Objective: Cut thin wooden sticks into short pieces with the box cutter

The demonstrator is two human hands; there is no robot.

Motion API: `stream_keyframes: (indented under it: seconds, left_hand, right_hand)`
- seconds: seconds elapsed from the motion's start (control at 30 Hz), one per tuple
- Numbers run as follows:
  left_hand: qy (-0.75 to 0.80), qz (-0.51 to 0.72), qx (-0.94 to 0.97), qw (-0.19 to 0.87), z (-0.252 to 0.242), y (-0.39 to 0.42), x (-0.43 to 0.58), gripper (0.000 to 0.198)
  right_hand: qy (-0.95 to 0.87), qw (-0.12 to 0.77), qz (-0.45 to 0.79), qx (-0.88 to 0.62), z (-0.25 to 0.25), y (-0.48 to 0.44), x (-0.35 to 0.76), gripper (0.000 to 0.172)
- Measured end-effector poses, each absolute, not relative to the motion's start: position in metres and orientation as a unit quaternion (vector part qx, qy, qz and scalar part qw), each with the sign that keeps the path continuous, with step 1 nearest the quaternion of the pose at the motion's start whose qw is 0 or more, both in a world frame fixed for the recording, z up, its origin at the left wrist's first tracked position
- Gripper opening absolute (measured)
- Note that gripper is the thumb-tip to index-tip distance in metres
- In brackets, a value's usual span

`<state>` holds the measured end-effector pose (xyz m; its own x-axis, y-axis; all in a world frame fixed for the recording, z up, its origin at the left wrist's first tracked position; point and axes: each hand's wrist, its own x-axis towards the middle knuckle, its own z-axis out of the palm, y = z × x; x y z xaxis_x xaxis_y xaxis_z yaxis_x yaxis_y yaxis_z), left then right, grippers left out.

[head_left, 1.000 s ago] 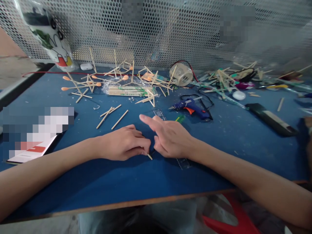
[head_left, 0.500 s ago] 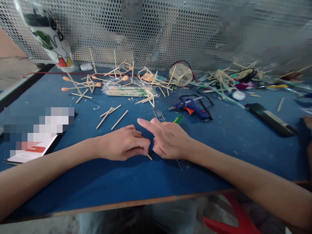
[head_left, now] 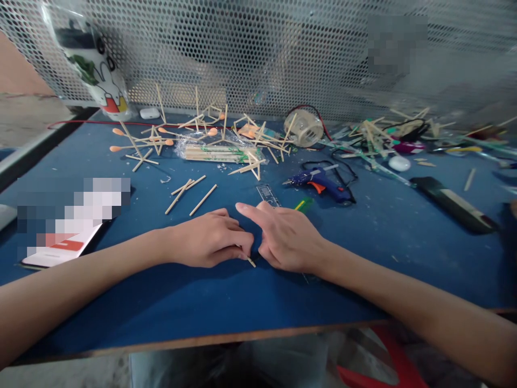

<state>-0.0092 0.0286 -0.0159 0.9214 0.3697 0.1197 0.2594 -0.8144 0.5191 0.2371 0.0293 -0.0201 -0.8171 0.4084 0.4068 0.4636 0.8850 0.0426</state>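
Low over the blue tabletop, my left hand (head_left: 218, 240) is closed on a thin wooden stick (head_left: 251, 262), whose short end sticks out below the fingertips. My right hand (head_left: 288, 237) is close beside it, index finger stretched to the left and the other fingers curled; what they hold is hidden. A clear printed ruler (head_left: 266, 195) lies partly under the right hand, and a green and yellow tool (head_left: 302, 205) shows just behind it. Several loose sticks (head_left: 203, 200) lie beyond my left hand.
A blue glue gun (head_left: 321, 182) lies behind my right hand. Farther back are stick structures (head_left: 141, 156), a packet of sticks (head_left: 220, 153) and a tape roll (head_left: 305, 129). A phone (head_left: 72, 237) is at left, a bottle (head_left: 97, 75) behind, a black case (head_left: 452, 205) at right.
The whole view has shifted slightly, so table items appear a little farther right. Both hands keep nearly the same pose, and the stick remains in my left hand.
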Motion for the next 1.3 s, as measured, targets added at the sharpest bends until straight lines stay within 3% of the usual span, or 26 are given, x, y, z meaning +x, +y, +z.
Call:
stream_keyframes:
  seconds: [0.1, 0.23, 0.3, 0.9, 1.3]
  left_hand:
    - [0.16, 0.113, 0.947, 0.253, -0.015, 0.029, -0.008, 0.011]
    - [0.16, 0.117, 0.947, 0.253, -0.014, 0.029, -0.007, 0.01]
    - [0.163, 0.117, 0.946, 0.253, -0.014, 0.029, -0.007, 0.011]
    - [0.177, 0.116, 0.947, 0.244, -0.014, 0.029, -0.008, 0.011]
    - [0.184, 0.105, 0.943, 0.256, -0.012, 0.027, -0.006, 0.012]
  right_hand:
    - [-0.938, 0.228, -0.095, -0.244, -0.025, 0.024, 0.236, 0.063]
    - [-0.93, 0.28, -0.099, -0.215, -0.032, 0.023, 0.235, 0.036]
    - [-0.932, 0.282, -0.09, -0.211, -0.032, 0.025, 0.235, 0.031]
    - [-0.955, 0.205, -0.067, -0.203, -0.029, 0.023, 0.233, 0.019]
    - [-0.938, 0.234, -0.093, -0.239, -0.027, 0.02, 0.234, 0.021]
